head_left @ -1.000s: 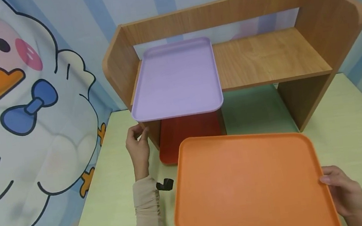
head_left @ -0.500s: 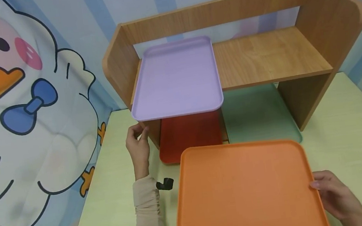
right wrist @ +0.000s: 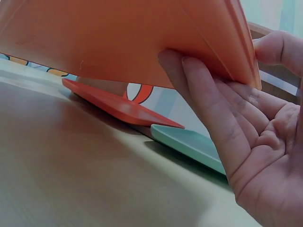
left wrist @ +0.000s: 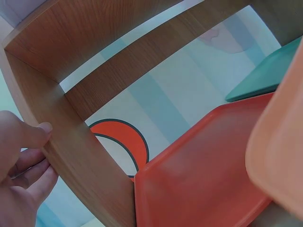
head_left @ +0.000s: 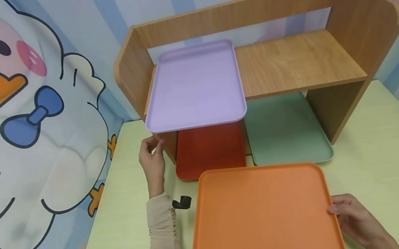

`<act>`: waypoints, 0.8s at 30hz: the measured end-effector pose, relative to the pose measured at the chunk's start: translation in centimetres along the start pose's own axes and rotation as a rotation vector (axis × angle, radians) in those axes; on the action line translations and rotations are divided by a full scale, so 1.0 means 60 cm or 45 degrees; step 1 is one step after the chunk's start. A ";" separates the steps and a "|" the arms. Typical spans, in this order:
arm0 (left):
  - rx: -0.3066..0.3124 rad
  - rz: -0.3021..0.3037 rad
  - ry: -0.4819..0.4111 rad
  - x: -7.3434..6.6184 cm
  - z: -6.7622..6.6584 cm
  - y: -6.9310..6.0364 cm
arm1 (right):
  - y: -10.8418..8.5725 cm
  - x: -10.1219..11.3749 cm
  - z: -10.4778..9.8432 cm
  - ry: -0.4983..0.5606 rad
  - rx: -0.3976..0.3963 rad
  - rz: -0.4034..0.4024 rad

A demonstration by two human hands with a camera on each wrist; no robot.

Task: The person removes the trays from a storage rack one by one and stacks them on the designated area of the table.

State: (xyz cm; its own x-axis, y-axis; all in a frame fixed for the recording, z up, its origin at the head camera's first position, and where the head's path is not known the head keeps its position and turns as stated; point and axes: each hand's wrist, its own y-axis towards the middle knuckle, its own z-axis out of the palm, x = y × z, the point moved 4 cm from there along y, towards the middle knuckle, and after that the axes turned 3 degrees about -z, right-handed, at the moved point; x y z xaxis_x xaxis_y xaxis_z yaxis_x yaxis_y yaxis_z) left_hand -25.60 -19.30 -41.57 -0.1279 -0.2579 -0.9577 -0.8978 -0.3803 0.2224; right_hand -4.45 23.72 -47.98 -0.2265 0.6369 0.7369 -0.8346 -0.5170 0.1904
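Observation:
My right hand (head_left: 359, 221) grips the right edge of an orange tray (head_left: 263, 216), thumb on top; the right wrist view shows its fingers (right wrist: 203, 90) under the tray, which is raised off the table. With thumb and fingers my left hand (head_left: 153, 163) pinches the front edge of the wooden shelf's left side panel (left wrist: 71, 142). A purple tray (head_left: 195, 87) lies on the upper board at the left, its front sticking out. Below it a red tray (head_left: 210, 150) lies in the lower left compartment, and a green tray (head_left: 286, 130) in the lower right one.
The wooden shelf (head_left: 300, 62) stands at the back of the pale table (head_left: 375, 152), before a cartoon-printed cloth (head_left: 77, 164). A small black object (head_left: 182, 202) is beside the left wrist, left of the orange tray.
The orange tray and my right hand have moved left and a little nearer to me, uncovering the green tray's front edge. My left hand has stayed on the shelf panel.

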 end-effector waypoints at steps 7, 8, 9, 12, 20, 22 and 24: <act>0.013 0.006 -0.011 -0.002 0.001 0.001 | 0.008 -0.008 -0.001 -0.070 0.006 0.016; 0.013 0.007 -0.012 -0.002 0.001 0.001 | 0.009 -0.009 -0.002 -0.088 -0.003 0.023; 0.012 0.007 -0.013 -0.002 0.002 0.001 | 0.009 -0.010 -0.002 -0.103 -0.013 0.028; 0.009 0.000 -0.011 -0.003 0.002 0.000 | 0.012 -0.014 -0.004 -0.116 -0.042 0.036; 0.001 -0.004 -0.004 0.001 0.003 0.001 | 0.013 -0.028 -0.008 -0.080 0.009 0.019; 0.003 -0.002 -0.003 0.001 0.003 0.001 | 0.013 -0.031 -0.010 -0.059 0.008 0.030; 0.004 0.003 -0.002 0.000 0.004 0.001 | 0.013 -0.034 -0.011 -0.038 0.000 0.043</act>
State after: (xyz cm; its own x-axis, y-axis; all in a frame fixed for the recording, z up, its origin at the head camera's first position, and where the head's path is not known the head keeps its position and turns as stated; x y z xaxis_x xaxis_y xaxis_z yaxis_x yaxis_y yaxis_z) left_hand -25.76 -19.13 -41.59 -0.1304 -0.2573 -0.9575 -0.8986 -0.3773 0.2238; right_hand -4.93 22.37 -49.77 -0.2398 0.6016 0.7620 -0.8267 -0.5381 0.1647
